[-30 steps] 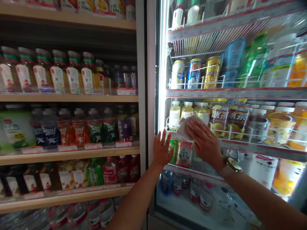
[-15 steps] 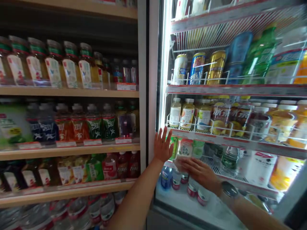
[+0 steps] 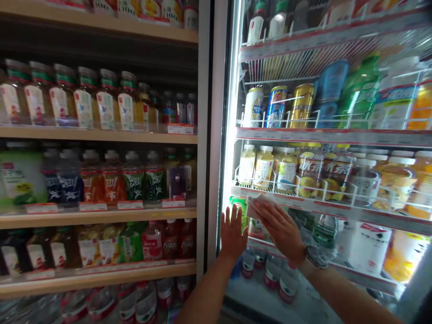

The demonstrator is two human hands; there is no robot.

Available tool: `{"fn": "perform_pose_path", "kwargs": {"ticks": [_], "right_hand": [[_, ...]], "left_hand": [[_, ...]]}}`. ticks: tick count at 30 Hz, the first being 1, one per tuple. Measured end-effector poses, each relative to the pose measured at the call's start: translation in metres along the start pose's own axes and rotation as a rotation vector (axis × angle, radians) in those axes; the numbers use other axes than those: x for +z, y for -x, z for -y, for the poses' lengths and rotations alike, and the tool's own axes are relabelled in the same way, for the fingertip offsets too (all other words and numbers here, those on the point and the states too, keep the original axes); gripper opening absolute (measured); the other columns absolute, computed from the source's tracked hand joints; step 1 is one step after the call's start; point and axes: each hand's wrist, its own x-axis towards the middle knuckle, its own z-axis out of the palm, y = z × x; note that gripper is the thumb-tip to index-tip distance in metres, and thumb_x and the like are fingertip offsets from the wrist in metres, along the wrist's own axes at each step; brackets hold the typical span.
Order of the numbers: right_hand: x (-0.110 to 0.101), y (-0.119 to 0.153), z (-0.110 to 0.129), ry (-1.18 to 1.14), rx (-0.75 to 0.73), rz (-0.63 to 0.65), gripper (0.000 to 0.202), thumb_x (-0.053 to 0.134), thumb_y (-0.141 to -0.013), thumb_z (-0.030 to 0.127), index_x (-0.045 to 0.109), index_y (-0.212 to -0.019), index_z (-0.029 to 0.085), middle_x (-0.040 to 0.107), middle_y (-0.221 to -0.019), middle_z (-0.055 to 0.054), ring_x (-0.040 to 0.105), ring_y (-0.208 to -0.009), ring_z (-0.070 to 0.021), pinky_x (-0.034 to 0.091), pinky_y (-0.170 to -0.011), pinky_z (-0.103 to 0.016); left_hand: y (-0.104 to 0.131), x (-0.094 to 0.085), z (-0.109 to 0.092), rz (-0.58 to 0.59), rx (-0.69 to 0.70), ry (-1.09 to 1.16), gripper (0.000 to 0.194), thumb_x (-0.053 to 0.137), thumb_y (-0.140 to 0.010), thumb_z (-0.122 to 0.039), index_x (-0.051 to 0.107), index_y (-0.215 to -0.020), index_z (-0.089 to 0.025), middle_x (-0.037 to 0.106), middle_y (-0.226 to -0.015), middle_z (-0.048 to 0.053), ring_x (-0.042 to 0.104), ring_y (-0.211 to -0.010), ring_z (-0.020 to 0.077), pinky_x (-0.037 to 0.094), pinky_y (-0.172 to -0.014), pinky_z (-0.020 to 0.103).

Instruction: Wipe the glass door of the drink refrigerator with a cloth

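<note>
My left hand is raised with fingers spread, its palm facing the glass door of a lit drinks fridge, near the left frame. Beside it on the right, my right hand presses a thin white cloth flat against the glass, just under the shelf edge with the tea bottles. Whether the cloth is fabric or paper I cannot make out. A dark round watch is on my right wrist. Behind the hands, a green pack is partly hidden.
Inside the fridge stand a gold can, a large green bottle and several juice bottles on wire-fronted shelves. Left of the metal upright, open wooden shelving carries rows of bottled drinks. Water bottles stand at the fridge's bottom.
My right hand has moved up along the glass with the white cloth. My left hand has come down a little. The whole view has tilted slightly upward.
</note>
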Motion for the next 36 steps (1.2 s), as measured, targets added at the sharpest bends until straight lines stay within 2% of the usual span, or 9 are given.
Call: {"fn": "perform_pose_path", "kwargs": {"ticks": [5, 9, 11, 16, 20, 23, 28, 32, 36], "right_hand": [[0.02, 0.065, 0.04, -0.018, -0.096, 0.039, 0.039, 0.042, -0.096, 0.008, 0.063, -0.127, 0.019, 0.059, -0.139, 0.004, 0.038, -0.141, -0.0121, 0.013, -0.127, -0.032], [0.027, 0.116, 0.055, -0.052, -0.152, 0.11, 0.045, 0.039, -0.095, 0.005, 0.06, -0.132, 0.021, 0.055, -0.143, 0.005, 0.038, -0.141, -0.0083, 0.028, -0.122, -0.026], [0.024, 0.122, 0.054, -0.069, -0.18, 0.136, 0.047, 0.039, -0.094, 0.005, 0.057, -0.135, 0.02, 0.054, -0.145, 0.005, 0.038, -0.141, -0.0081, 0.033, -0.119, -0.025], [-0.003, 0.058, 0.011, -0.06, -0.096, 0.136, 0.049, 0.043, -0.096, 0.009, 0.046, -0.144, 0.022, 0.055, -0.143, 0.001, 0.036, -0.142, -0.0109, 0.029, -0.121, -0.031], [-0.027, -0.011, -0.039, 0.025, 0.113, -0.01, 0.061, 0.04, -0.097, 0.007, 0.029, -0.153, 0.027, 0.053, -0.145, -0.001, 0.035, -0.144, -0.0169, 0.023, -0.124, -0.041], [-0.03, -0.019, -0.049, 0.043, 0.163, -0.057, 0.062, 0.041, -0.096, 0.009, 0.028, -0.154, 0.029, 0.052, -0.146, -0.001, 0.035, -0.144, -0.0188, 0.025, -0.123, -0.044], [-0.002, 0.047, -0.004, -0.011, -0.042, 0.06, 0.044, 0.047, -0.096, 0.011, 0.054, -0.137, 0.023, 0.058, -0.14, -0.002, 0.044, -0.138, -0.014, 0.033, -0.12, -0.035], [0.017, 0.108, 0.036, -0.13, -0.181, 0.158, 0.038, 0.046, -0.098, 0.016, 0.058, -0.133, 0.019, 0.063, -0.135, -0.001, 0.05, -0.131, -0.0083, 0.041, -0.112, -0.026], [0.006, 0.135, 0.036, -0.091, -0.247, 0.203, 0.036, 0.044, -0.1, 0.021, 0.059, -0.132, 0.026, 0.059, -0.14, 0.003, 0.045, -0.135, -0.0067, 0.039, -0.113, -0.025]], "left_hand": [[0.02, 0.009, 0.005, -0.01, 0.053, -0.017, 0.066, 0.035, -0.097, -0.031, 0.014, -0.155, -0.01, 0.027, -0.16, 0.014, 0.013, -0.151, 0.0302, 0.028, -0.117, 0.049], [0.019, 0.012, 0.007, -0.018, 0.044, -0.004, 0.068, 0.04, -0.096, -0.03, 0.014, -0.156, -0.013, 0.029, -0.159, 0.013, 0.017, -0.15, 0.0285, 0.028, -0.118, 0.048], [0.019, 0.012, 0.006, -0.012, 0.038, 0.006, 0.069, 0.041, -0.096, -0.03, 0.013, -0.156, -0.013, 0.03, -0.158, 0.013, 0.019, -0.15, 0.0284, 0.029, -0.118, 0.049], [0.017, 0.01, 0.005, -0.038, 0.04, 0.01, 0.066, 0.037, -0.098, -0.032, 0.013, -0.156, -0.013, 0.027, -0.159, 0.012, 0.015, -0.151, 0.0282, 0.027, -0.119, 0.048], [0.016, 0.01, 0.006, -0.031, 0.037, 0.028, 0.066, 0.037, -0.098, -0.032, 0.012, -0.156, -0.014, 0.026, -0.16, 0.012, 0.014, -0.151, 0.028, 0.026, -0.12, 0.049], [0.016, 0.011, 0.007, -0.015, 0.03, 0.039, 0.067, 0.039, -0.097, -0.032, 0.011, -0.156, -0.016, 0.027, -0.159, 0.013, 0.017, -0.15, 0.028, 0.025, -0.12, 0.05], [0.017, 0.016, 0.009, -0.025, 0.02, 0.068, 0.067, 0.041, -0.097, -0.031, 0.013, -0.156, -0.017, 0.027, -0.159, 0.014, 0.018, -0.15, 0.0279, 0.024, -0.12, 0.05], [0.017, 0.019, 0.01, -0.026, 0.003, 0.099, 0.066, 0.042, -0.097, -0.03, 0.015, -0.156, -0.019, 0.028, -0.159, 0.013, 0.02, -0.149, 0.0293, 0.024, -0.12, 0.052], [0.013, 0.018, 0.011, -0.067, 0.027, 0.121, 0.067, 0.043, -0.096, -0.029, 0.015, -0.156, -0.018, 0.024, -0.161, 0.012, 0.016, -0.15, 0.0283, 0.02, -0.121, 0.05]]}}
